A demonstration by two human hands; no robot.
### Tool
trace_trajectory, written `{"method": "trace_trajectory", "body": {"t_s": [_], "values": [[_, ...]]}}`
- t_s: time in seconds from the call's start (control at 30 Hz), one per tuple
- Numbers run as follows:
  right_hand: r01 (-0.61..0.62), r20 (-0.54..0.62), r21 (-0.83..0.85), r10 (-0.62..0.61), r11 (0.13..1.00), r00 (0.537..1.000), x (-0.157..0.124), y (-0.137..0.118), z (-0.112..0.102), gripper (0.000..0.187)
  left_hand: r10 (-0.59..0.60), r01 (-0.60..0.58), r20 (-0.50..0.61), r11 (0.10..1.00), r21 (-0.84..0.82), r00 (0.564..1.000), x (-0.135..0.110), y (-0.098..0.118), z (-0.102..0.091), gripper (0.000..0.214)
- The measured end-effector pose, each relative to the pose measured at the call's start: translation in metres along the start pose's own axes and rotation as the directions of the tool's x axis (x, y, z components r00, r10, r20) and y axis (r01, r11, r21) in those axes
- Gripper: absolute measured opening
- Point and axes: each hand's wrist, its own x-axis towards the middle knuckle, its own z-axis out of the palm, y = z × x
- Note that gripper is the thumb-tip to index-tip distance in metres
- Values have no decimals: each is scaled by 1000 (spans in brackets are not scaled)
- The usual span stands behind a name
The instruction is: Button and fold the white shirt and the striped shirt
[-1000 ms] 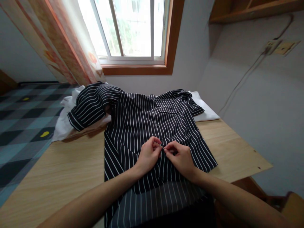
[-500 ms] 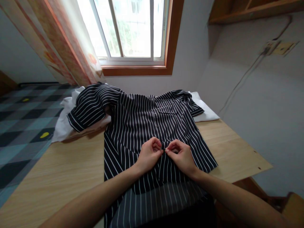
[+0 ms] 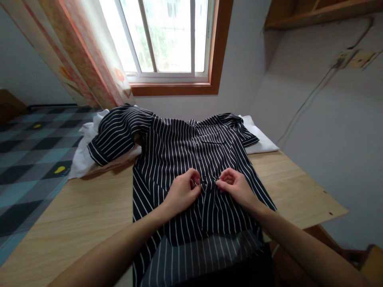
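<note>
A black shirt with white stripes (image 3: 176, 147) lies front up, its collar toward the window and its hem toward me. Small buttons run down its front, and one button (image 3: 200, 158) shows above my hands. My left hand (image 3: 185, 189) pinches the shirt's front edge just left of the button line. Across a small gap, my right hand (image 3: 235, 185) pinches the cloth on the other side. The fabric between them is drawn up in small folds. Whether a button sits in either pinch is hidden by the fingers.
The shirt rests on a light wooden board (image 3: 98, 211). White cloth (image 3: 259, 137) lies under both sleeves. To the left is a checked bedspread (image 3: 26, 159). A window (image 3: 167, 40) with a curtain (image 3: 89, 52) stands behind; a cable (image 3: 308, 101) hangs from a wall socket (image 3: 348, 57) at right.
My hands have moved apart, the left one leftward and the right one rightward, from nearly touching fingertips. Both keep a pinch on the shirt's front. The view has shifted slightly.
</note>
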Motion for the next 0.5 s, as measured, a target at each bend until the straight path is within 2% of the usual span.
{"method": "trace_trajectory", "body": {"t_s": [0.03, 0.07, 0.1, 0.17, 0.23, 0.3, 0.37, 0.4, 0.43, 0.5], "values": [[109, 19, -146, -107, 983, 994, -4, -3, -8, 21, 51, -49, -22, 994, 93, 998, -4, 3, -8, 11], [217, 91, -277, -200, 936, 976, -10, -6, -17, 23, 123, -123, 12, 976, 179, 992, -11, 5, -15, 14], [321, 207, -376, -258, 870, 944, -18, -9, -25, 31, 195, -215, 103, 944, 249, 975, -20, 7, -22, 21], [494, 464, -465, -273, 734, 843, -37, -8, -40, 55, 286, -400, 343, 856, 328, 894, -40, 7, -30, 36], [585, 606, -501, -224, 638, 763, -54, 1, -49, 69, 295, -511, 492, 766, 391, 819, -61, -1, -31, 43], [615, 614, -525, -240, 588, 752, -65, 16, -54, 58, 293, -555, 521, 689, 466, 802, -75, -13, -28, 28], [630, 564, -503, -328, 592, 758, -69, 28, -58, 46, 302, -580, 528, 635, 509, 794, -80, -23, -26, 7], [630, 526, -479, -375, 612, 764, -69, 32, -60, 46, 300, -580, 527, 629, 517, 795, -81, -25, -27, 10], [618, 484, -455, -404, 641, 776, -69, 33, -63, 47, 291, -570, 525, 642, 513, 800, -81, -26, -30, 14], [556, 417, -430, -389, 712, 821, -72, 29, -73, 47, 259, -512, 505, 722, 465, 823, -81, -22, -39, 14]]}}
